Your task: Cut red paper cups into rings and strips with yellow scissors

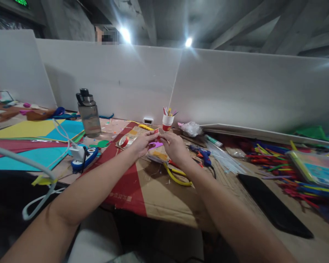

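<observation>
Over the cardboard sheet (164, 202), my left hand (143, 144) and my right hand (175, 146) meet with their fingertips closed on a small red piece (157, 131). Fingers cover most of it, so its kind does not show. Below the hands lie a purple scrap (156, 145) and yellow-handled scissors (181, 179). A roll of tape (124, 141) sits left of my left hand. To the right of my right hand lies a blue glue gun (206, 157). Just behind the hands stands a stack of paper cups (168, 120) with pens in it.
At left stand a water bottle (90, 118) and a blue power strip (82, 162) with a white cable, beside coloured paper sheets (24, 157). On the right are a black phone-like slab (274, 206), clear sticks (226, 157) and many coloured strips (274, 157). White panels (126, 80) stand behind.
</observation>
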Action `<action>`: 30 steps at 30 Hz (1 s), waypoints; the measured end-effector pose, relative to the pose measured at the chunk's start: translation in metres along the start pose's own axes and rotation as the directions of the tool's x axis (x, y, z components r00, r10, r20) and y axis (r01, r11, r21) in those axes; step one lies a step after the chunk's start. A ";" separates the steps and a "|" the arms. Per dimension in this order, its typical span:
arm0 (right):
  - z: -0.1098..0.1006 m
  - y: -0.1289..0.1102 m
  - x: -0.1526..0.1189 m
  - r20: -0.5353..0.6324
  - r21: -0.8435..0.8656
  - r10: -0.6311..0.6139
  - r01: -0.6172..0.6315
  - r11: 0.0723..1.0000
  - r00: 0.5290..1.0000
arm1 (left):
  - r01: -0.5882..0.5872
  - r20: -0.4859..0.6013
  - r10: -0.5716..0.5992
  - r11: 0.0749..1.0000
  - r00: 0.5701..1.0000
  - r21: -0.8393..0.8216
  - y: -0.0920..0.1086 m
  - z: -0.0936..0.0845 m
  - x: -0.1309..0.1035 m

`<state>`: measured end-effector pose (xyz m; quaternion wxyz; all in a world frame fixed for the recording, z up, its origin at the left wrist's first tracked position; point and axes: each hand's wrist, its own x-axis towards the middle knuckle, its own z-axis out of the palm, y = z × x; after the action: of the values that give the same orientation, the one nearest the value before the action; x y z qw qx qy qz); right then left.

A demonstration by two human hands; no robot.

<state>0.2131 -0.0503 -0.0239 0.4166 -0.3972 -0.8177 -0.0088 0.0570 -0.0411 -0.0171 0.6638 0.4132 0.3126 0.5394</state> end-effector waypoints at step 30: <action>-0.054 -0.001 -0.076 0.330 0.032 0.421 -0.456 0.889 0.845 | -0.628 0.065 0.661 0.671 0.747 0.396 0.008 -0.002 -0.008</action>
<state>0.2747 -0.1183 -0.0408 0.2929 -0.5466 -0.7599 0.1948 0.0497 -0.0476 -0.0116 0.3198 0.5981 0.2754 0.6812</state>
